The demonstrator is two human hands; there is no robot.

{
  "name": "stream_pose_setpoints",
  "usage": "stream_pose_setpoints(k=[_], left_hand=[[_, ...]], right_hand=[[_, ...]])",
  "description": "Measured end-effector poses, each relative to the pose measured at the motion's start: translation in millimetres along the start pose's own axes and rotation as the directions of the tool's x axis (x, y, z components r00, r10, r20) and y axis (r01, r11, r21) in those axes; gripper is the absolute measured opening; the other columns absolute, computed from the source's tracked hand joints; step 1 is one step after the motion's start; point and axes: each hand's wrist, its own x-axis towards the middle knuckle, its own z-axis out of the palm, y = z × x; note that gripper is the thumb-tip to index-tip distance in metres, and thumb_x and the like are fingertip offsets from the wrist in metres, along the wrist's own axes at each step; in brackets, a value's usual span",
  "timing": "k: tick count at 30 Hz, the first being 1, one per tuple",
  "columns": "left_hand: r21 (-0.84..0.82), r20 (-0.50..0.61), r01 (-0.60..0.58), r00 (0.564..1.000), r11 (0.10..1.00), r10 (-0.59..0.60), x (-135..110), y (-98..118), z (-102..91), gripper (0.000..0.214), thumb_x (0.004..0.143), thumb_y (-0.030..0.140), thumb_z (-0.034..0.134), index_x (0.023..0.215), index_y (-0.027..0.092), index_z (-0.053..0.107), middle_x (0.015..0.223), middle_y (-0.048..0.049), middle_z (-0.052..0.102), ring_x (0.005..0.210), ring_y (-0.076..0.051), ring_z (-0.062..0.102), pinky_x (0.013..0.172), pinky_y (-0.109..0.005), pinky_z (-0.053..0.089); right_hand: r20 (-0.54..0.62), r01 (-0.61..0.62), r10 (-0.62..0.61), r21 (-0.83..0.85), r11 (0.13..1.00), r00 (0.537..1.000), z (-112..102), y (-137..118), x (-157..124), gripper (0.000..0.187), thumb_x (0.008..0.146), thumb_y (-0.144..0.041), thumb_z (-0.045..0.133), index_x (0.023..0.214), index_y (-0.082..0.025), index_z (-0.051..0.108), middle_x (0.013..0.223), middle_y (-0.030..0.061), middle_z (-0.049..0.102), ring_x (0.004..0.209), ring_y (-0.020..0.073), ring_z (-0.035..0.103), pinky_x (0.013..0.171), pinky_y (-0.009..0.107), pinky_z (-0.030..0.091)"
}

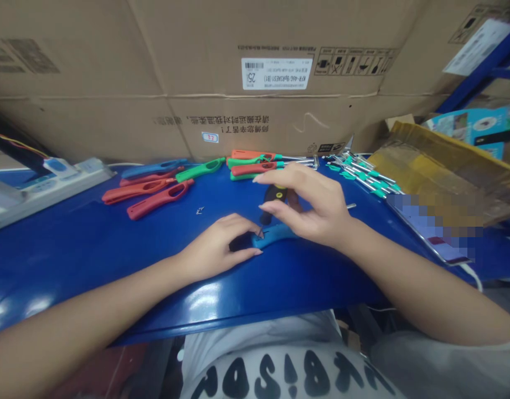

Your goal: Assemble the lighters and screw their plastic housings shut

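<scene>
My left hand pinches the near end of a blue lighter casing, thumb on its front side and index finger on top. A small dark slot or piece shows by that index fingertip; I cannot make out which. Above the casing, my right hand has a black-and-yellow handled screwdriver in its curled fingers, with thumb and index finger apart. The screwdriver's tip is not clear to see. My right hand covers part of the blue casing. A short metal rod shows beyond that hand.
Red, orange, green and blue lighter casings lie at the back left. Several casings with metal rods sit at the back middle. Green-ended metal rods are piled right, near a phone. Tiny screws, a power strip and a carton are also here.
</scene>
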Motion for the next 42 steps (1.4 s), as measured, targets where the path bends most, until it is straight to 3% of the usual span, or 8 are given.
stream_pose_setpoints(k=[5, 11, 16, 22, 29, 33, 36, 42], left_hand=[[0.008, 0.003, 0.0, 1.0, 1.0, 0.0, -0.9, -2.2, 1.1, 0.024, 0.092, 0.031, 0.071, 0.113, 0.023, 0.063, 0.112, -0.002, 0.07, 0.108, -0.019, 0.064, 0.099, -0.035, 0.049], [0.008, -0.005, -0.014, 1.0, 1.0, 0.014, -0.8, -1.9, 1.1, 0.024, 0.092, 0.032, 0.071, 0.113, 0.023, 0.063, 0.111, -0.002, 0.071, 0.106, -0.019, 0.065, 0.096, -0.034, 0.05], [0.031, 0.019, -0.001, 1.0, 1.0, 0.001, 0.0, 0.7, -0.3, 0.023, 0.093, 0.032, 0.07, 0.113, 0.022, 0.064, 0.112, -0.0033, 0.071, 0.107, -0.02, 0.064, 0.097, -0.035, 0.05], [0.044, 0.022, -0.019, 1.0, 0.999, 0.018, -0.1, 1.5, -0.6, 0.024, 0.094, 0.031, 0.069, 0.114, 0.021, 0.063, 0.112, -0.0034, 0.071, 0.109, -0.019, 0.063, 0.099, -0.035, 0.048], [0.058, 0.037, -0.01, 0.999, 0.998, 0.008, 0.3, 3.0, -1.6, 0.022, 0.094, 0.032, 0.068, 0.113, 0.021, 0.063, 0.111, -0.0037, 0.071, 0.108, -0.02, 0.064, 0.097, -0.036, 0.049], [0.057, 0.028, -0.014, 1.0, 0.998, 0.012, 0.1, 2.3, -0.5, 0.021, 0.095, 0.033, 0.067, 0.112, 0.022, 0.062, 0.112, -0.0047, 0.071, 0.108, -0.022, 0.065, 0.097, -0.039, 0.049], [0.055, 0.028, -0.001, 1.0, 0.998, -0.001, 0.0, 2.2, 0.0, 0.022, 0.095, 0.033, 0.067, 0.113, 0.022, 0.063, 0.112, -0.0054, 0.071, 0.107, -0.023, 0.064, 0.096, -0.039, 0.05], [0.063, 0.037, 0.004, 0.999, 0.998, -0.007, 0.2, 3.3, -0.8, 0.022, 0.094, 0.032, 0.068, 0.112, 0.022, 0.063, 0.112, -0.0048, 0.071, 0.108, -0.022, 0.064, 0.098, -0.039, 0.049]], right_hand=[[0.111, -0.025, 0.012, 0.114, 0.993, 0.994, -2.3, -4.0, 2.0, 0.036, 0.104, -0.018, 0.043, 0.137, -0.016, 0.055, 0.117, 0.0091, 0.07, 0.109, 0.0177, 0.067, 0.093, 0.034, 0.057], [0.021, 0.007, -0.007, 0.013, 1.0, 1.0, -3.1, -2.9, 1.9, 0.026, 0.096, -0.032, 0.064, 0.12, -0.021, 0.067, 0.1, 0.0054, 0.074, 0.094, 0.019, 0.071, 0.089, 0.035, 0.059], [0.125, -0.092, 0.076, 0.134, 0.987, 0.989, -5.8, -3.1, 4.4, 0.036, 0.107, -0.024, 0.037, 0.136, -0.019, 0.058, 0.118, 0.0071, 0.072, 0.1, 0.0151, 0.07, 0.088, 0.032, 0.059], [-0.001, -0.041, 0.042, 0.019, 0.999, 0.999, -4.9, -2.1, 6.3, 0.022, 0.095, -0.029, 0.065, 0.114, -0.018, 0.07, 0.102, 0.0051, 0.075, 0.091, 0.0159, 0.071, 0.084, 0.03, 0.058], [0.13, -0.163, 0.141, 0.183, 0.97, 0.982, -5.1, -1.1, 5.6, 0.03, 0.103, -0.024, 0.05, 0.13, -0.018, 0.062, 0.115, 0.0063, 0.073, 0.089, 0.0131, 0.071, 0.071, 0.024, 0.059], [0.008, -0.039, 0.038, 0.042, 0.998, 0.999, -3.1, -1.8, 5.4, 0.023, 0.094, -0.031, 0.067, 0.114, -0.02, 0.069, 0.107, 0.0051, 0.075, 0.094, 0.0169, 0.071, 0.087, 0.031, 0.058], [0.068, -0.049, 0.045, 0.068, 0.996, 0.997, -3.3, -5.2, 6.0, 0.029, 0.102, -0.024, 0.053, 0.128, -0.019, 0.063, 0.122, 0.0074, 0.071, 0.11, 0.018, 0.067, 0.098, 0.035, 0.055], [0.093, -0.163, 0.15, 0.155, 0.974, 0.984, -1.7, -4.1, 5.2, 0.026, 0.099, -0.028, 0.06, 0.122, -0.018, 0.065, 0.115, 0.0062, 0.073, 0.086, 0.0132, 0.07, 0.073, 0.025, 0.059]])
